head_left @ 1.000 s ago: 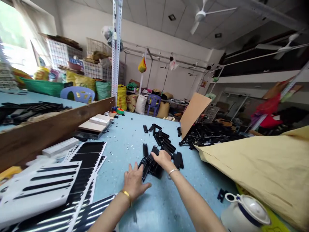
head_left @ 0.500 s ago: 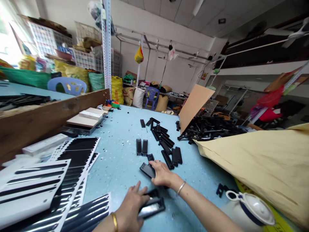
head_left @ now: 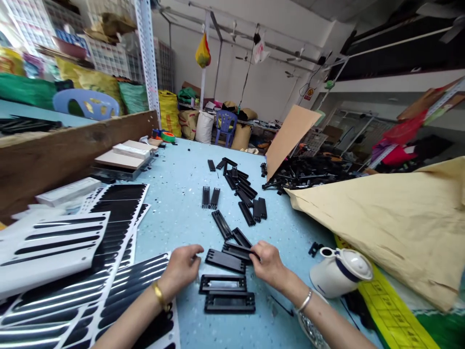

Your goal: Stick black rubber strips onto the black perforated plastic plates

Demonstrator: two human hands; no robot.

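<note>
Several flat black plastic frames lie on the light blue table (head_left: 181,203) in front of me. My left hand (head_left: 181,267) rests with curled fingers at the left end of one black frame (head_left: 225,260). My right hand (head_left: 268,264) pinches the right end of another black frame (head_left: 238,250) that overlaps it. Two more black frames, one (head_left: 222,284) and another (head_left: 229,302), lie flat side by side just below my hands. More black strips (head_left: 241,194) are scattered further up the table.
White sheets with black sticker strips (head_left: 72,252) cover the left. A white jug with a lid (head_left: 339,272) stands at the right, beside a big yellow sack (head_left: 392,223). A heap of black parts (head_left: 308,172) and a cardboard sheet (head_left: 286,138) sit behind. A wooden board (head_left: 72,150) borders the left.
My hands drew a bunch of black frames from mid-table toward me. Two frames now lie flat near the front edge, and both hands are on two further ones. The view tilted down.
</note>
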